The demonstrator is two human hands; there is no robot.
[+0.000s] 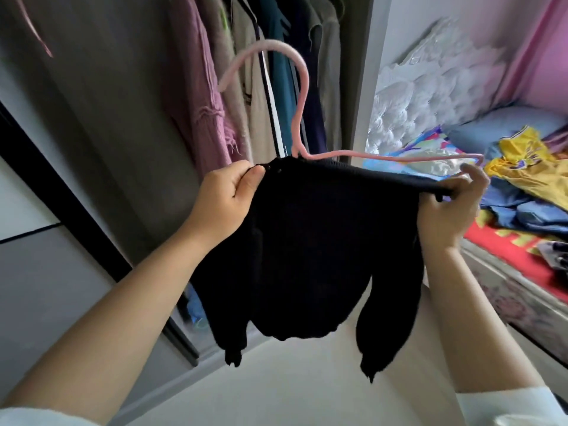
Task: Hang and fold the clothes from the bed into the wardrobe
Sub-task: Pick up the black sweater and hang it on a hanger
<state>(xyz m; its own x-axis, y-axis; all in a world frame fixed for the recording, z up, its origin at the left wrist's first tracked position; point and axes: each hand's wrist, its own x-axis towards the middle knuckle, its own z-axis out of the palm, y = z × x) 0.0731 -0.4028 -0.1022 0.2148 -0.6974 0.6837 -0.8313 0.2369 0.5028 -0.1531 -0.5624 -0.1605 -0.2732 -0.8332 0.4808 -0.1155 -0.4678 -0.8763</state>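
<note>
A short black knitted sweater (313, 250) hangs in front of me, its sleeves dangling. A pink hanger (302, 87) sits at its neckline, hook up, one arm reaching right to its tip (475, 156). My left hand (224, 201) pinches the sweater's left shoulder. My right hand (451, 207) grips the right shoulder edge, its index finger touching the hanger's right tip. The open wardrobe (270, 72) with hanging clothes is straight behind the hanger. The bed (507, 253) lies to the right.
Several garments hang close together on the wardrobe rail, a pink knit (199, 96) at the left. A sliding wardrobe door (61, 226) stands at the left. Yellow (528, 167) and blue clothes (522, 210) lie heaped on the bed beside a blue pillow (498, 127). Pale floor lies below.
</note>
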